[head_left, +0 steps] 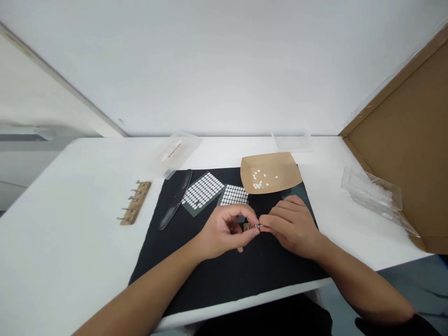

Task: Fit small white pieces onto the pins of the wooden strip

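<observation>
Above black mat (245, 277) on white table (70, 224), pale wall (224, 70) behind: left hand (226, 231), right hand (296, 228) pinching metal piece (258, 226).

The person's left hand (227, 231) and right hand (294, 226) meet above a black mat (210, 284), their fingertips pinching a small metal piece (258, 226) between them. Beyond the hands, two dark sheets bear rows of white ovals, the left sheet (203, 192) tilted, the right sheet (234, 195) partly covered by the left hand. A brown paper tray (290, 165) contains loose white ovals (259, 185). At the left, a dark curved object (176, 200) lies on the mat; past its edge, a wooden block (135, 205) carries metal pieces in a row.
</observation>
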Demonstrator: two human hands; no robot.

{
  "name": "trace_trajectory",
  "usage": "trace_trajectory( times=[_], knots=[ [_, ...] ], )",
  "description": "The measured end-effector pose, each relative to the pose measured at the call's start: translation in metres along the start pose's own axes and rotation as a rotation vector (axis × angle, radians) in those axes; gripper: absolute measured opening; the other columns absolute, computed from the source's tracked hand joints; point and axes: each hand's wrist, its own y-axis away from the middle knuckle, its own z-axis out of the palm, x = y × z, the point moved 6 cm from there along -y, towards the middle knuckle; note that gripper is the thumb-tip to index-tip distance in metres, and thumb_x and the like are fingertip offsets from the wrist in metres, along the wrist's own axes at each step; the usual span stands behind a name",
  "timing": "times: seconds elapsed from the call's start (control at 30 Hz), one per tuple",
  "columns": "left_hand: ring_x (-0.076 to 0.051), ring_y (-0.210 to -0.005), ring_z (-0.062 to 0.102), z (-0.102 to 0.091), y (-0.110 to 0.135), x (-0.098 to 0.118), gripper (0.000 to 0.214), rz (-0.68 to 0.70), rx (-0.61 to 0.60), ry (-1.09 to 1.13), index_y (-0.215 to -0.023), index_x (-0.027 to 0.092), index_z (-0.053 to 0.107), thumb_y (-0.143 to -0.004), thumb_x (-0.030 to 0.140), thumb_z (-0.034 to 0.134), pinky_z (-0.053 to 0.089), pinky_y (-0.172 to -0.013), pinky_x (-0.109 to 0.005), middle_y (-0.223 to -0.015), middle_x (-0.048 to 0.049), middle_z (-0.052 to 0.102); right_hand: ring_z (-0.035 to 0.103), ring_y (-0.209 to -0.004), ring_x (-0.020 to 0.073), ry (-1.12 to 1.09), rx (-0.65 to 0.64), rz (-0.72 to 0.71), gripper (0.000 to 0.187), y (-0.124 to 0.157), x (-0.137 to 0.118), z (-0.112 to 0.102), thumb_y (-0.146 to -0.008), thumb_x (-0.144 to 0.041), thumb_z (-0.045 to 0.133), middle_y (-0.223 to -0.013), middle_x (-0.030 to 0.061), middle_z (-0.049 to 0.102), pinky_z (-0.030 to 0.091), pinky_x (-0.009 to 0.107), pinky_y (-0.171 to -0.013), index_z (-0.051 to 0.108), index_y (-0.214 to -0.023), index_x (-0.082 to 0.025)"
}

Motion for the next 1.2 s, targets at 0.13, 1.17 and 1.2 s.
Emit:
trace_trajectory(
  times=[0.13,1.17,1.2],
  knots=[
    [-0.008,-0.058,0.063,-0.003,0.0,0.006,0.019,0.088,0.088,-0.097,-0.097,0.012,0.071,-0.093,0.028,0.079,0.06,-0.043,-0.016,-0.091,-0.0061,0.068,0.06,-0.077,0.019,0.083,-0.025,0.035,0.016,0.001,0.002,-0.001,-0.111,-0.029,0.057,-0.079,-0.0004,0.073,0.031,0.04,-0.078,0.073,-0.108,-0.031],
    [-0.015,-0.077,0.074,0.002,0.006,0.046,0.009,0.654,0.197,-0.672,-0.1,0.018,0.078,-0.093,0.012,0.078,0.056,-0.053,-0.016,-0.09,-0.0078,0.078,0.07,-0.085,0.0159,-0.811,-0.06,0.489,0.01,0.0,0.021,0.011,-0.099,-0.03,0.072,-0.093,0.0022,0.076,0.056,0.026,-0.077,0.074,-0.101,-0.021],
    [-0.015,-0.078,0.074,0.002,0.006,0.046,0.009,0.661,0.194,-0.677,-0.1,0.018,0.078,-0.093,0.011,0.077,0.056,-0.054,-0.016,-0.091,-0.0081,0.077,0.071,-0.085,0.016,-0.809,-0.065,0.507,0.01,0.001,0.022,0.012,-0.099,-0.03,0.073,-0.093,0.0021,0.076,0.056,0.026,-0.076,0.075,-0.101,-0.021]
  ],
)
